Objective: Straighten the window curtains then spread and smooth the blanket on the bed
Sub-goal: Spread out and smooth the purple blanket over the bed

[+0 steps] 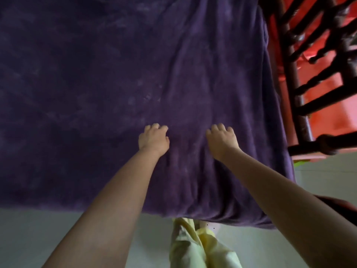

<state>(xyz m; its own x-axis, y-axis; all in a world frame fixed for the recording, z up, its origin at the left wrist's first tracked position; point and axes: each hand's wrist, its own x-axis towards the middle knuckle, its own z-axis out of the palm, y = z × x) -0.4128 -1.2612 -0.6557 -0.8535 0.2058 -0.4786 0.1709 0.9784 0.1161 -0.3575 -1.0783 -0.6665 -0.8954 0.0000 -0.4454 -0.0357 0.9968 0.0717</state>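
From the head view, a dark purple blanket covers the bed and fills most of the frame. Its near edge hangs over the side of the bed above a pale floor. Long soft folds run through the cloth on the right half, from the far side down toward the near corner, while the left half lies flatter with only faint mottling. At the right, just beside the blanket's edge, stands a dark wooden bed frame with turned spindles, and behind the spindles there is red-orange cloth. Below the hanging edge of the blanket, pale yellow-green trousers of the person show against the floor. Nothing lies on top of the blanket apart from the hands.

Both bare arms reach forward over the bed. The left hand rests on the blanket, fingers bent at the knuckles with the tips pressing into the cloth; whether it has any fabric gathered under them cannot be told. The right hand lies near it, a short gap of cloth between them, palm down with fingers likewise curled onto the blanket beside one of the folds. The frame is blurred, so whether it pinches the fabric cannot be told.
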